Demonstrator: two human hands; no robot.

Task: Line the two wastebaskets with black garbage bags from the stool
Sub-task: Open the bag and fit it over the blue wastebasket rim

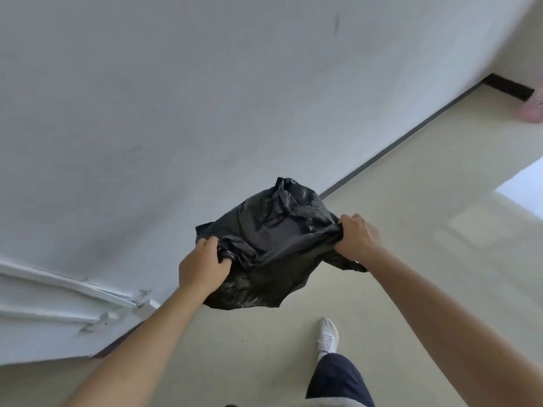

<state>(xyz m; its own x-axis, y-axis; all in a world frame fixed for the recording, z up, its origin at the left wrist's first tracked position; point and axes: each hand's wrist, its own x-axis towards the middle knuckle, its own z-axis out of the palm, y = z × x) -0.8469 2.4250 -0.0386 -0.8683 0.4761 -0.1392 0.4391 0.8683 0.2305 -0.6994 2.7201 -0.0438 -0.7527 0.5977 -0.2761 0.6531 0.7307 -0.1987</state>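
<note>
A crumpled black garbage bag (273,230) hangs in the air in front of me, stretched between both hands. My left hand (202,267) grips its left edge in a closed fist. My right hand (357,237) clutches the right edge, pulling the plastic taut between the two grips. The bag puffs upward and also sags below my hands. A pink wastebasket (534,108) shows partly at the far right edge, standing on the floor by the wall. The stool and a second wastebasket are out of view.
A white wall (205,98) fills the left and top, with a dark baseboard (411,133) running diagonally. White pipes (73,292) run along the wall low on the left. My leg and white shoe (327,337) stand on the pale floor (426,201).
</note>
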